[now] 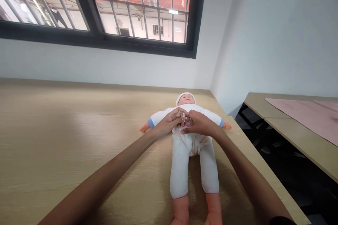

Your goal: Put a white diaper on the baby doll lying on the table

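Note:
A baby doll (181,172) lies on its back, head toward the wall, with its arms spread and its legs toward me. It wears a white cap, a white top with blue cuffs and white leggings. Around its hips, over the leggings, is a white diaper (194,144) with faint coloured print. My left hand (174,117) and my right hand (200,123) meet over the doll's belly, fingers curled at the diaper's upper front edge. Both hands look closed on that edge, where a bit of pink print shows between them. The fingertips partly hide one another.
The doll lies on a pale wooden table (66,147), near its right edge. To the right, past a dark gap, stands another table (285,126) with a pink cloth (311,114) on it. A white wall and a barred window (142,7) rise behind.

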{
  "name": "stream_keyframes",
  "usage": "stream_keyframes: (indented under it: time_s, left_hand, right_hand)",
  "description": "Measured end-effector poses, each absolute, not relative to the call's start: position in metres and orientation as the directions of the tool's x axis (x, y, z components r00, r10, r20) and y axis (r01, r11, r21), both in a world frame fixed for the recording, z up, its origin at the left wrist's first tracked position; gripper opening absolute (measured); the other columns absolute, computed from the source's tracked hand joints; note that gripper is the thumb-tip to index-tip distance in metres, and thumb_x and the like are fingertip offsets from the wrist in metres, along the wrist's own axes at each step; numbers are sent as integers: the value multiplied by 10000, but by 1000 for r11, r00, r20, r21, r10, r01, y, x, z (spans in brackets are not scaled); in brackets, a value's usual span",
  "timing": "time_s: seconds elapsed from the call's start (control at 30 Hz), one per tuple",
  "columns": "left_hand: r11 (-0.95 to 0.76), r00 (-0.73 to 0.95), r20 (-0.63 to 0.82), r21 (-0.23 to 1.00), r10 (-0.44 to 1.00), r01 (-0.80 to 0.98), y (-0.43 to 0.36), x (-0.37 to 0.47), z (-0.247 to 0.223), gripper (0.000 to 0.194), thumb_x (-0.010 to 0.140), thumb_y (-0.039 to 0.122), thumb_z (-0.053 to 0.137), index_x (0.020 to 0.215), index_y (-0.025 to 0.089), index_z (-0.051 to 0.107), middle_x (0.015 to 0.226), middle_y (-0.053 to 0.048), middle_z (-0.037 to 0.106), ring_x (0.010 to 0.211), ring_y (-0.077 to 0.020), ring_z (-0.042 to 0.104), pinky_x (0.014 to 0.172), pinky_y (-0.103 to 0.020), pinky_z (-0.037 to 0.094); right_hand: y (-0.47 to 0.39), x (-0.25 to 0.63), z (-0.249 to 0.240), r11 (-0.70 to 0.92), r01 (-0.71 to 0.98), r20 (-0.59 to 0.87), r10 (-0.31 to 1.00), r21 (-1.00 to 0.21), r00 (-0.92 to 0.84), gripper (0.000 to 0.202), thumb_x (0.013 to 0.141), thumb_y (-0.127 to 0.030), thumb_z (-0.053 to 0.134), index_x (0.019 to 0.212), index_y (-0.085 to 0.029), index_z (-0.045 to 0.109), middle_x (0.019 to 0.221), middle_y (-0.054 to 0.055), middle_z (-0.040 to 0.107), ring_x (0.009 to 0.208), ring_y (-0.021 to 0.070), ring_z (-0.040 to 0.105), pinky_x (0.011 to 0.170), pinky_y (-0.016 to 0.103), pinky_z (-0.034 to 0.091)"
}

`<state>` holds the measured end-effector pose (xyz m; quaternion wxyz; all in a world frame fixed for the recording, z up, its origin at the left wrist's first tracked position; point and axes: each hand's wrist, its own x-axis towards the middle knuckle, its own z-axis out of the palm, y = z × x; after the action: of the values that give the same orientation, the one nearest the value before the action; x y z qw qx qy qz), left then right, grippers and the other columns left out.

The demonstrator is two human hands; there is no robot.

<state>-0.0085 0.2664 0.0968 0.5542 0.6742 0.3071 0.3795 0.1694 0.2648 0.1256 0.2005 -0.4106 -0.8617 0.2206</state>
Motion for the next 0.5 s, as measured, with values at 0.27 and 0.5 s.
stream_keyframes:
  time_s: [0.27, 0.5]
  left_hand:
    - [-218, 475, 184, 976, 860, 17, 271, -12, 94, 224, 885, 405, 510, 959, 194, 510, 725, 28, 554, 688, -102, 510, 659, -235, 384]
    - [-204, 519, 73, 958, 852, 200, 277, -29, 100, 359, 738, 395, 690, 1025, 201, 599, 949, -30, 605, 860, -159, 559, 724, -272, 420]
  right_hand:
    - [272, 182, 131, 478, 599, 109, 831, -643, -546, 174, 791, -296, 608, 912, -176, 644, 800, 8, 623, 773, 157, 575, 658, 262, 406]
    - [267, 183, 135, 450, 556, 118, 839, -698, -531, 149, 804, -212, 559, 949, -195, 588, 747, -17, 647, 748, 147, 619, 668, 254, 425]
